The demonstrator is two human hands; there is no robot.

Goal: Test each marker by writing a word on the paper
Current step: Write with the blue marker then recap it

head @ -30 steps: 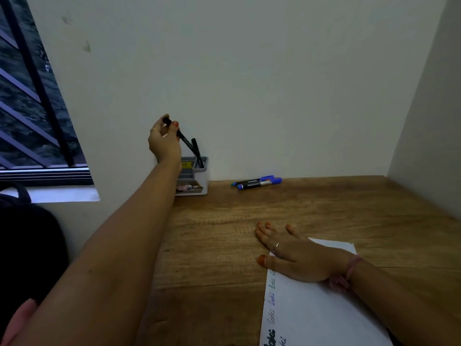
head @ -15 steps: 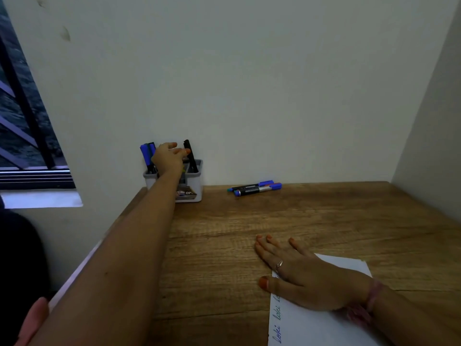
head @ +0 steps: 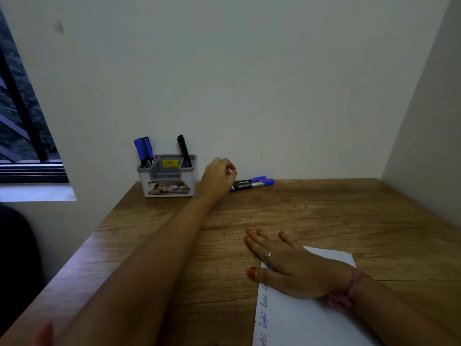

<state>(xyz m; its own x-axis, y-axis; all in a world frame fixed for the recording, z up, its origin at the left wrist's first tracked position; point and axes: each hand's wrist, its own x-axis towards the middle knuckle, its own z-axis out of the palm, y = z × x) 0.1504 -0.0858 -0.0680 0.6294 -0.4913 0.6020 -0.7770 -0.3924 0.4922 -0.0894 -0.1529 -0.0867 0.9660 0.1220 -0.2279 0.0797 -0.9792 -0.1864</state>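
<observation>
Reaching toward the far edge of the desk (head: 324, 208), the left hand (head: 217, 176) has let go of the black marker (head: 184, 151) it carried a second ago; that marker now stands in the holder (head: 167, 182), and the hand has swung right, empty, fingers loosely curled with thumb and forefinger nearing each other just above the tips of the two loose markers (head: 252, 184) lying by the wall. I judge one marker as tested and put away, with a loose one next. The right hand (head: 287, 265) lies flat, fingers spread, pressing the top corner of the paper (head: 299, 323). Blue markers (head: 143, 151) stand in the holder's left slot. Whether the fingertips already touch a marker cannot be told. The written words run off the bottom edge and are too small to read surely; the holder's labels are illegible.
</observation>
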